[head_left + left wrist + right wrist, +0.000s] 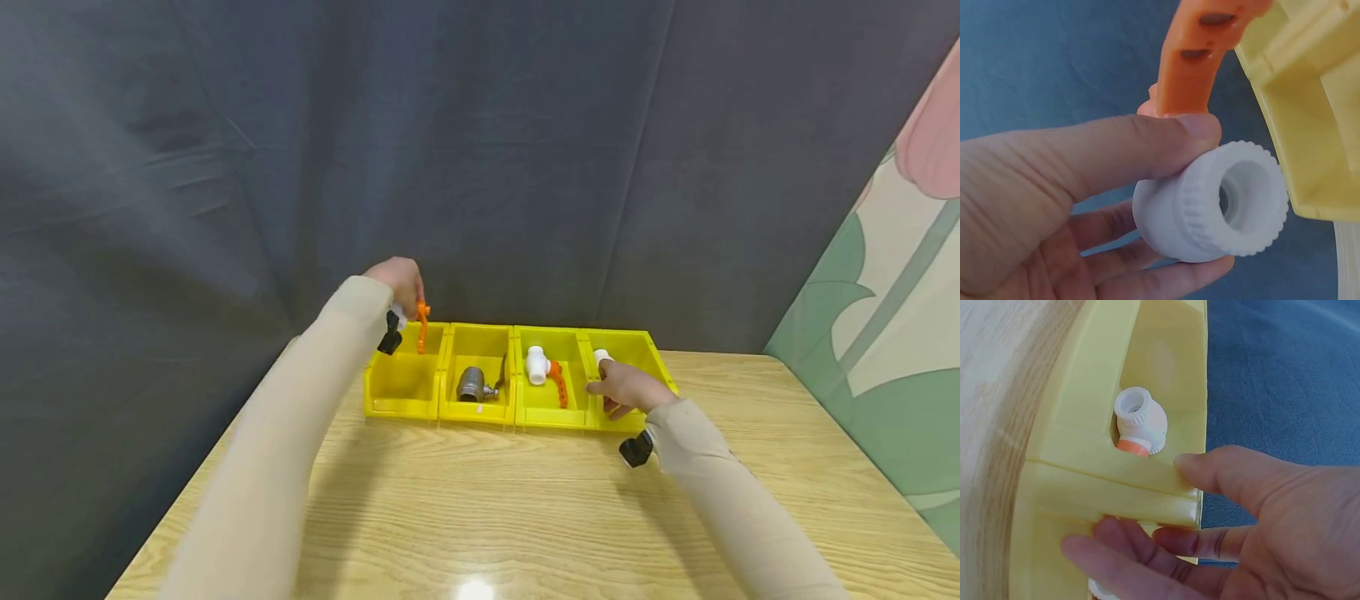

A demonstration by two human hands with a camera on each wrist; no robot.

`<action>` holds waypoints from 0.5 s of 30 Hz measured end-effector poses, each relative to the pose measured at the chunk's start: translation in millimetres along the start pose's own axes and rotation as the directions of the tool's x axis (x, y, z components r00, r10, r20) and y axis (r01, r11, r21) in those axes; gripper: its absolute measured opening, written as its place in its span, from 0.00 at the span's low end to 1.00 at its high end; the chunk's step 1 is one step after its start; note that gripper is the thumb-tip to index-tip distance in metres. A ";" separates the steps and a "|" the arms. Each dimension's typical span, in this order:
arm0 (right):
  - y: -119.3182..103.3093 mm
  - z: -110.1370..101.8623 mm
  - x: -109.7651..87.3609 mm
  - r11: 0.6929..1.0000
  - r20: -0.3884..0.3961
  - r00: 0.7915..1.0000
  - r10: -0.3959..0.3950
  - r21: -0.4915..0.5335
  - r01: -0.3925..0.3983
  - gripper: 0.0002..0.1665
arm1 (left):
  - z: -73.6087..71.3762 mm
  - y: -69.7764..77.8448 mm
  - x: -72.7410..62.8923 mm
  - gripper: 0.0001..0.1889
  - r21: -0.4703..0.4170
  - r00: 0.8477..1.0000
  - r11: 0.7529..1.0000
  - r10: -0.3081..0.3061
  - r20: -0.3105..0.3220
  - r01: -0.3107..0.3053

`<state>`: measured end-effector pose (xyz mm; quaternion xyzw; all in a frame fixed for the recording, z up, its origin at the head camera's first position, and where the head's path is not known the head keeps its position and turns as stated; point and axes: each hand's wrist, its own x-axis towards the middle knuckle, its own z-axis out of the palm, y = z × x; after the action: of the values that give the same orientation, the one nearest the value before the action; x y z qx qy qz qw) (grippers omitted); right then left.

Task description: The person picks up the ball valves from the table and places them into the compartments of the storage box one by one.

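In my left hand [401,282] I hold a white plastic ball valve [1210,203] with an orange lever handle [1188,69]. The thumb presses near the handle's base and the fingers lie under the white body. This hand is above the leftmost yellow bin [401,408]. My right hand [628,387] is over the rightmost bin, its thumb by the dividing wall [1116,494] and its loosely bent fingers on the other side. A white fitting [602,356] lies in that bin, partly hidden by the hand. Another white valve [1147,422] with an orange handle lies in the neighbouring bin.
Several yellow bins stand joined in a row on a wooden table [472,492]. A grey metal valve [472,383] with a lever lies in the second bin from the left. A dark curtain [480,167] hangs behind, and a patterned wall [885,333] is at right.
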<state>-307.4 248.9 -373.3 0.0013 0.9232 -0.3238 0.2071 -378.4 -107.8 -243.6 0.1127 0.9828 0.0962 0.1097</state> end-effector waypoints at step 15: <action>-0.2 -2.5 -2.6 1.000 0.009 1.000 -0.006 -0.011 0.006 0.21 | 15.8 -12.8 34.0 0.09 -0.026 0.998 0.997 -0.069 0.001 0.069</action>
<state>-306.1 250.6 -370.4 -0.0042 0.9240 -0.3194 0.2102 -409.5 -109.2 -268.1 0.0772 0.9848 0.1054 0.1143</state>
